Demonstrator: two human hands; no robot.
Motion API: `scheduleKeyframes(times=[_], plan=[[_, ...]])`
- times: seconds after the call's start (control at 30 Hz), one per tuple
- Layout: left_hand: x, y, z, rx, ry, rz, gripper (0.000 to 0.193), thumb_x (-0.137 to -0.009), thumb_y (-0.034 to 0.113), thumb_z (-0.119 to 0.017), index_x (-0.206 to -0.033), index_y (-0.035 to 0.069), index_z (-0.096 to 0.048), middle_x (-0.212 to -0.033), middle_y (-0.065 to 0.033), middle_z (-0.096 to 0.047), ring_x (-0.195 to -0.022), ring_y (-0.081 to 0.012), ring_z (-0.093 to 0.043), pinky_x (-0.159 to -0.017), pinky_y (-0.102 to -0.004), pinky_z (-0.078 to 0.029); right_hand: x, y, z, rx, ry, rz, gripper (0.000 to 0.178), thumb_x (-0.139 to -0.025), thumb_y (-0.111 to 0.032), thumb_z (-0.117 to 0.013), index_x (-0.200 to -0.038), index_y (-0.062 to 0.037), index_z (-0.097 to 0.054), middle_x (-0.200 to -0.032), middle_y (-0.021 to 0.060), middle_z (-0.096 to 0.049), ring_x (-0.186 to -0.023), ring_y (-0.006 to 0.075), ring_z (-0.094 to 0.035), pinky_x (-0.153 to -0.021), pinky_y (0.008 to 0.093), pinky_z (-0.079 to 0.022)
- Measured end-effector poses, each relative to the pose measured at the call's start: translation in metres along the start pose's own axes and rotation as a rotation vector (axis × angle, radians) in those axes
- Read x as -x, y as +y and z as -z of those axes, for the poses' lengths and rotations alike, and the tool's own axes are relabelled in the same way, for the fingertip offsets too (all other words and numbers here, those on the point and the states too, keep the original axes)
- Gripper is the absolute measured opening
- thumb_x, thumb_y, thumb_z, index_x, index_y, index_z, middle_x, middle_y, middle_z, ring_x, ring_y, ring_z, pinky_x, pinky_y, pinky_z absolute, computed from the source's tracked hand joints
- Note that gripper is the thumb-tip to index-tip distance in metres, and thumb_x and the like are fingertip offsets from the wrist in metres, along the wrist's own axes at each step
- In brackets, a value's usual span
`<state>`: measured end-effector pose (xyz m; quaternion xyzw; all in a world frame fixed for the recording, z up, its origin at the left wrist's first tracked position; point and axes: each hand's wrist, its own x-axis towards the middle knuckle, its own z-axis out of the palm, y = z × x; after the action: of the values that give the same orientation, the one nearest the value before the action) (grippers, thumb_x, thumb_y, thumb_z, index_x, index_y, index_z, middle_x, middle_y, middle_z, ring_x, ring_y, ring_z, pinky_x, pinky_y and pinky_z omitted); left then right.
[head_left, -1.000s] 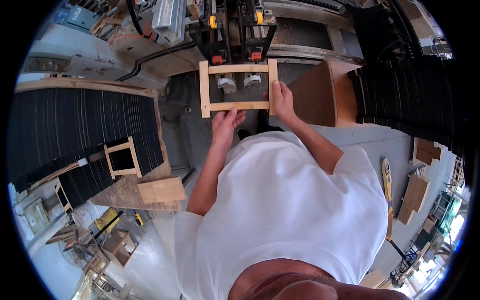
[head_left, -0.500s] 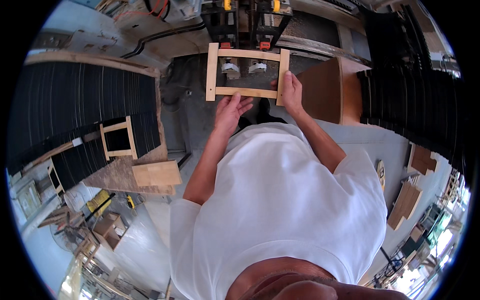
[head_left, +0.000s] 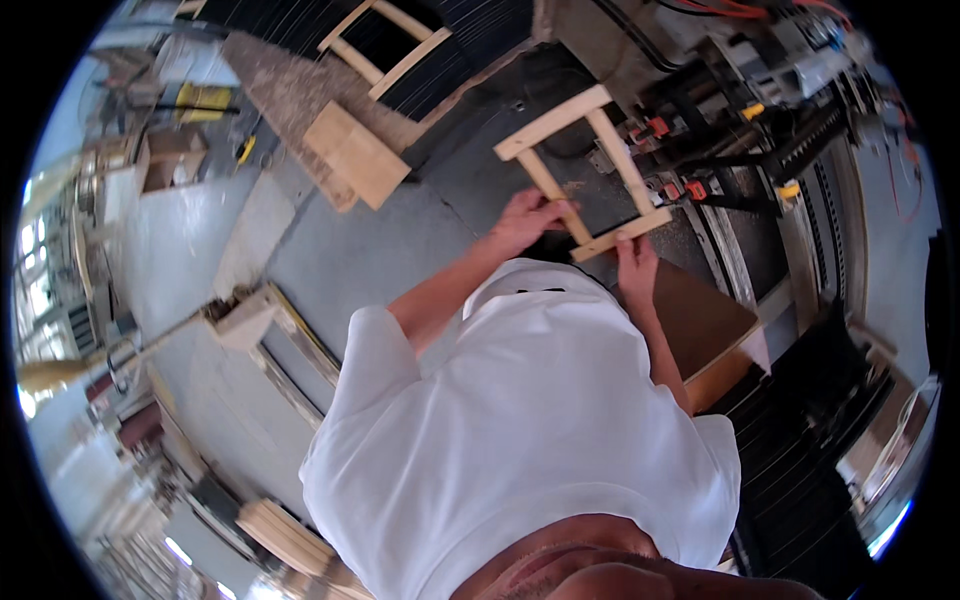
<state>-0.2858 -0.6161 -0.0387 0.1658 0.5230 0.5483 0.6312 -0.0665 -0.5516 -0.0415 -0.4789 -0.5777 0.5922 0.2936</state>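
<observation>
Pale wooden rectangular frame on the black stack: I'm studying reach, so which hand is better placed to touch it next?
Probably the left hand: closer to that frame; the right hand is farther. Both touch another pale wooden rectangular frame.

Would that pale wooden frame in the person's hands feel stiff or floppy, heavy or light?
The frame is probably stiff: its far end shows no sag, though the left hand and right hand are only at its near part. It's likely light for its size, being slim bars around an open middle. Flat-sided bars suggest sliding rather than rolling.
</observation>
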Motion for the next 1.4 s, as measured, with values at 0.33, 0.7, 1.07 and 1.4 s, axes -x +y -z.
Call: scheduleKeyframes(times=[0.33, 0.7, 1.07, 1.4], plan=[[0.149, -0.017, 0.193, 0.118, 0.573, -0.055, 0.033, -0.096, 0.023, -0.055, -0.116, -0.003, -0.053, -0.113, -0.0130, -0.063, -0.101, -0.0214, -0.063, -0.087, -0.0339, -0.053, -0.040, 0.035, -0.043, 0.317, -0.403, -0.071, 0.036, -0.090, -0.029, -0.064, -0.105, 0.0038, -0.060, -0.078, 0.0106, -0.068, -0.069, 0.0142, -0.066, -0.065, 0.0284, -0.051], [0.143, 0.094, 0.291, 0.195, 0.294, -0.239, 0.033, -0.096, 0.022, -0.056, -0.118, -0.003, -0.053, -0.110, -0.0120, -0.065, -0.098, -0.0198, -0.064, -0.087, -0.0346, -0.054, -0.032, 0.033, -0.104, 0.520, -0.292, -0.210, 0.032, -0.089, -0.025, -0.064, -0.107, 0.0011, -0.060, -0.083, 0.0094, -0.068, -0.072, 0.0158, -0.066, -0.067, 0.0291, -0.051], [0.095, 0.150, 0.331, 0.171, 0.085, -0.196, 0.031, -0.096, 0.018, -0.056, -0.119, -0.003, -0.052, -0.111, -0.0143, -0.064, -0.098, -0.0213, -0.065, -0.084, -0.0346, -0.056, 0.000, 0.039, -0.144, 0.516, -0.257, -0.169, 0.032, -0.087, -0.024, -0.067, -0.104, 0.0020, -0.062, -0.083, 0.0154, -0.069, -0.074, 0.0213, -0.068, -0.067, 0.0334, -0.053], [0.052, 0.107, 0.199, 0.228, -0.036, -0.148, 0.019, -0.094, 0.007, -0.056, -0.113, 0.004, -0.056, -0.112, -0.0088, -0.061, -0.107, -0.0236, -0.061, -0.086, -0.0410, -0.055, 0.003, 0.036, -0.130, 0.639, -0.105, -0.099, 0.026, -0.088, -0.026, -0.064, -0.097, -0.0020, -0.065, -0.080, 0.0128, -0.068, -0.071, 0.0228, -0.067, -0.067, 0.0359, -0.052]])
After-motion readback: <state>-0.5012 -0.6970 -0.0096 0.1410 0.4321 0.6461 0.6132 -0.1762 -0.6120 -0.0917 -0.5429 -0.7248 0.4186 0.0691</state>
